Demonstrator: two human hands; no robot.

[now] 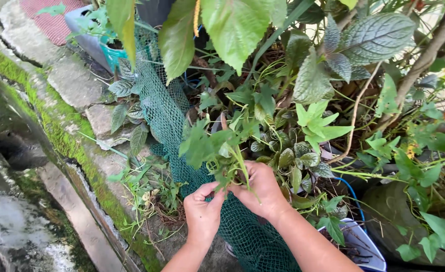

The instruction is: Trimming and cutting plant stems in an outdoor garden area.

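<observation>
- Stone ledge (71,83): far left, grey slabs with a strip of green moss along the edge, running from the top left corner down toward the bottom.
- Small weeds (147,189): thin green growth on the ledge, just left of the netting.
- Grey pot (84,30): upper left, on the stone, with a teal container beside it.
- Green netting (164,108): mesh hanging from the pots down past both wrists to the bottom edge.
- Left hand (203,211): lower centre, fingers curled and pressed together around the base of the leafy stems.
- Bunch of leafy green stems (217,148): centre, rising from between the two hands, touching both, in front of the netting.
- Right hand (262,191): just right of the left hand, touching it, fingers pinching the same stems.
- Dark veined leaves (298,161): just right of the right hand, low in the planting.
- White and blue container (358,244): bottom right, beneath the right forearm.
- Woody branch (424,58): upper right, tilted, among broad leaves.
</observation>
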